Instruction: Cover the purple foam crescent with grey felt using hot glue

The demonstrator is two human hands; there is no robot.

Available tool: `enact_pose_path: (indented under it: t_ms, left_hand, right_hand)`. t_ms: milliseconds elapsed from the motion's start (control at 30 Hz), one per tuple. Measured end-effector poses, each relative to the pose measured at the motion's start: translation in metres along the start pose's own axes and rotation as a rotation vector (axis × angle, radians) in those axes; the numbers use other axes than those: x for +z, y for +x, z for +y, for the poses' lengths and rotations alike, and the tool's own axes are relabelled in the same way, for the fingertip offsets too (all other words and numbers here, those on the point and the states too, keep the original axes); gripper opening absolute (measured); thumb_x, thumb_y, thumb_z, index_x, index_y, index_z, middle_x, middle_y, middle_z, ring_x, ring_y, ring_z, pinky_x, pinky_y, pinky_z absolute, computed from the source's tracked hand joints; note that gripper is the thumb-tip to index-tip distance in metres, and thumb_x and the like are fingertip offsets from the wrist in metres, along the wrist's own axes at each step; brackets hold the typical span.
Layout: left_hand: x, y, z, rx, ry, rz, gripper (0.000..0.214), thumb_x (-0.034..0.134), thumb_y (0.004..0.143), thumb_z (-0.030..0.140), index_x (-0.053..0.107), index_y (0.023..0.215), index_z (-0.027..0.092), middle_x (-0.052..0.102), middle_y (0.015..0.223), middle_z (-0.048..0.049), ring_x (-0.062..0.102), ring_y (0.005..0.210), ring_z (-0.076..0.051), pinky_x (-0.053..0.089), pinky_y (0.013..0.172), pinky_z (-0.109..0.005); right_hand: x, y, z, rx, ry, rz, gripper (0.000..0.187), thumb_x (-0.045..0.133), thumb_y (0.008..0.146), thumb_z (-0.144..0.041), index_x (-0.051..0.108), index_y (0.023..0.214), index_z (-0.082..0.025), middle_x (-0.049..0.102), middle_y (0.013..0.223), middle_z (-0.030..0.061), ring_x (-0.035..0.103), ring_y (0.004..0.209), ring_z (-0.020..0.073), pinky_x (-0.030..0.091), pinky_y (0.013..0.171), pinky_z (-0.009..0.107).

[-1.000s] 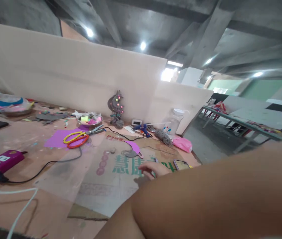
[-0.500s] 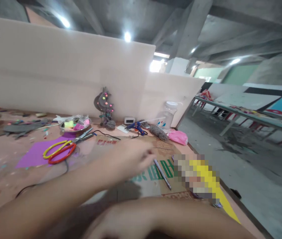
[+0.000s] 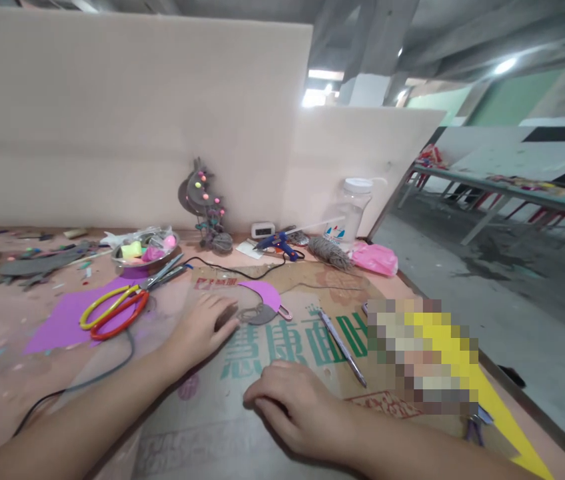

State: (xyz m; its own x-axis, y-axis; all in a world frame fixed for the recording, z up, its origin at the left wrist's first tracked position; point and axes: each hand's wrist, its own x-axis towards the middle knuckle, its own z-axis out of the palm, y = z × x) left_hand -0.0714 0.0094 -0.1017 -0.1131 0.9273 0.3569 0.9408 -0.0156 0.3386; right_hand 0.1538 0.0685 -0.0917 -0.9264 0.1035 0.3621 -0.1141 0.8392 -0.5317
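Observation:
My left hand (image 3: 206,328) rests on the printed cardboard (image 3: 282,383), its fingers a little apart and nothing in them. Just beyond its fingertips lies a crescent piece (image 3: 268,296), purple on its upper part and grey below, with a small loop at one end. My right hand (image 3: 295,405) lies palm down nearer to me, fingers loosely bent; no object shows in it, though the underside is hidden. To its right is a silver pen (image 3: 342,348). Scissors (image 3: 121,308) with yellow and red handles lie partly on a purple sheet (image 3: 57,323) to the left.
At the back stand a decorated moon ornament (image 3: 203,200), a blue glue gun (image 3: 281,245), grey yarn (image 3: 330,252), a plastic jar (image 3: 351,210) and a pink bag (image 3: 375,259). A metal bowl (image 3: 145,261) holds colourful bits. Yellow sheet (image 3: 510,417) borders the right table edge. A black cord crosses the left.
My left hand has moved back and down onto the cardboard, uncovering the crescent piece. My right hand has come forward and right from the bottom edge. The view has tilted down slightly.

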Motion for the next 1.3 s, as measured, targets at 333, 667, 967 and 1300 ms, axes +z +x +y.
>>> enact_pose_path:
  t_ms: [333,667,967,1300]
  left_hand:
    - [0.019,0.037,0.040,0.017,0.126,-0.100,0.027,0.058,0.081,0.042,0.063,0.089,0.016,0.060,0.099,-0.0107,0.053,0.095,-0.027,0.043,0.084,-0.041]
    - [-0.003,0.019,0.014,-0.107,-0.089,0.056,0.021,0.048,0.087,0.037,0.057,0.080,0.019,0.063,0.084,-0.0047,0.057,0.083,-0.023,0.043,0.076,-0.037]
    - [0.003,-0.001,0.016,-0.144,-0.257,0.227,0.015,0.047,0.088,0.030,0.057,0.094,0.019,0.068,0.088,-0.0045,0.063,0.084,-0.020,0.049,0.073,-0.031]
    - [-0.007,-0.013,0.053,0.194,-0.323,0.051,0.012,0.052,0.084,0.018,0.061,0.091,0.021,0.058,0.117,-0.0084,0.050,0.110,-0.023,0.041,0.091,-0.039]
  right_hand:
    - [-0.006,-0.003,0.010,-0.026,-0.181,-0.086,0.023,0.039,0.091,-0.019,0.062,0.096,-0.017,0.061,0.079,0.0041,0.053,0.075,0.0149,0.041,0.072,0.026]
    - [-0.067,-0.034,0.035,0.403,-0.519,-0.098,0.017,0.041,0.091,-0.021,0.057,0.094,-0.016,0.055,0.092,0.0085,0.052,0.083,0.0185,0.043,0.075,0.031]
    - [-0.076,-0.055,0.057,0.739,-0.603,-0.147,0.047,0.031,0.090,-0.012,0.040,0.135,-0.017,0.057,0.101,0.0121,0.059,0.085,0.0213,0.046,0.076,0.035]
    - [-0.116,0.013,0.064,0.510,-0.335,0.082,0.032,0.042,0.090,-0.023,0.057,0.118,-0.020,0.064,0.110,0.0089,0.059,0.099,0.0220,0.046,0.087,0.038]
